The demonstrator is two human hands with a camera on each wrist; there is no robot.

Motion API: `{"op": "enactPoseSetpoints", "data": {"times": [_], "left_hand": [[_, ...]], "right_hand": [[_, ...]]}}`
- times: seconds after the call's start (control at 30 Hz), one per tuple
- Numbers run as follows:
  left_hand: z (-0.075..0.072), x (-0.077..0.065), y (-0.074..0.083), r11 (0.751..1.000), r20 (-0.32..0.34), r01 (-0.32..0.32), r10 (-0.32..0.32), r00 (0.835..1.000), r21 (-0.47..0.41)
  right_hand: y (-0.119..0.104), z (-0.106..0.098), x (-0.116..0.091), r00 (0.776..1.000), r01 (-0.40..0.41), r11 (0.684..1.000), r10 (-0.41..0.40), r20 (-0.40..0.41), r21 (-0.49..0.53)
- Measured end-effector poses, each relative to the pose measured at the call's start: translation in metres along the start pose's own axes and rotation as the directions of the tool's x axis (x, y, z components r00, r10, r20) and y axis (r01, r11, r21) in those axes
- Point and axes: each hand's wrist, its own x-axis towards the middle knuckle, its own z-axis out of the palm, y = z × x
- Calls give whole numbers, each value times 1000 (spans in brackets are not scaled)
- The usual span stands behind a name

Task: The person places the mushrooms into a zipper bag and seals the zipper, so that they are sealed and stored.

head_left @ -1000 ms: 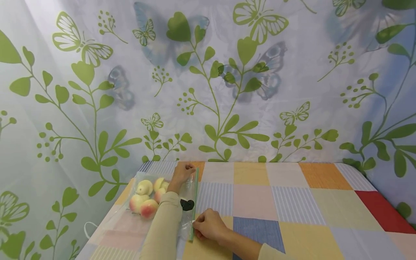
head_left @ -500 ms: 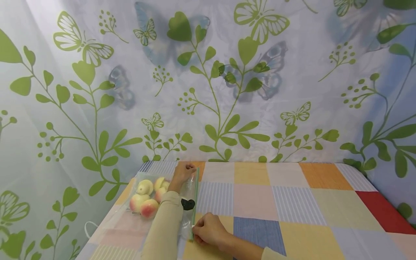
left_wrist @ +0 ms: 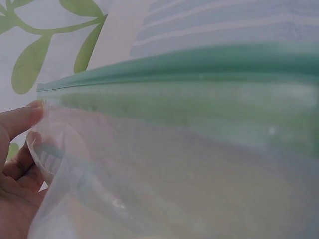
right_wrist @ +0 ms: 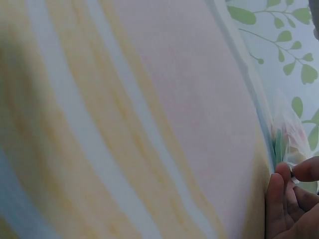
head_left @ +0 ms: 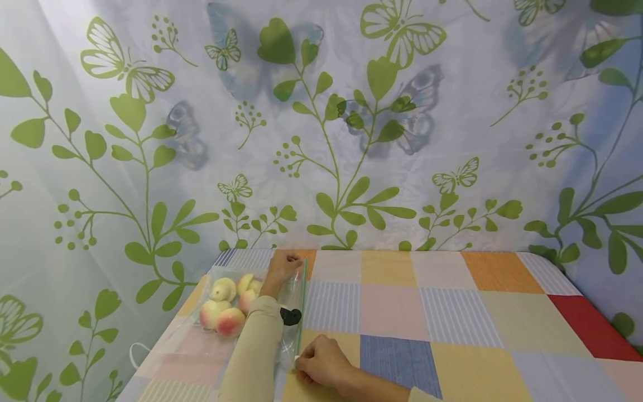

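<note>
A clear zip bag (head_left: 287, 335) lies at the left of the table, with several yellow-and-red peaches (head_left: 231, 322) inside. Its green zip strip (head_left: 303, 296) runs from the far edge of the table towards me. My left hand (head_left: 282, 267) pinches the bag's far end beside the strip; in the left wrist view its thumb and finger (left_wrist: 21, 122) grip the plastic just under the strip. At the near end, my right hand (head_left: 324, 360) pinches a small white slider (head_left: 297, 358) on the strip. The right fingertips partly hide that slider.
A patchwork cloth (head_left: 397, 310) covers the table. Behind it hangs a curtain (head_left: 321, 139) printed with leaves and butterflies. A white loop (head_left: 137, 354) shows at the table's left edge. A black wrist-camera mount (head_left: 290, 316) sits on the left wrist.
My right hand has slid a short way along the green strip towards me, taking the white slider with it to the near end. The left hand and the peaches stay put.
</note>
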Motion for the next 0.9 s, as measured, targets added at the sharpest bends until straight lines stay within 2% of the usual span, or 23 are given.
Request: {"op": "enactPoseSetpoints", "data": {"times": [0.13,0.5,0.73,0.83,0.9], "left_hand": [[2,-1,1,1000,-9,-12,12,1000,-1],[9,0,1,1000,41,-11,12,999,-16],[11,-3,2,996,36,-19,16,999,84],[11,-4,1,994,39,-22,18,999,110],[10,-4,0,995,59,-16,10,998,97]], "right_hand": [[-1,0,-1,1000,-18,1000,18,-4,18],[-1,2,-3,1000,-5,1000,5,-11,5],[0,5,-2,999,-36,998,35,13,51],[-1,2,-3,997,-64,996,63,34,58],[-1,-3,-3,996,-76,996,74,53,50]]}}
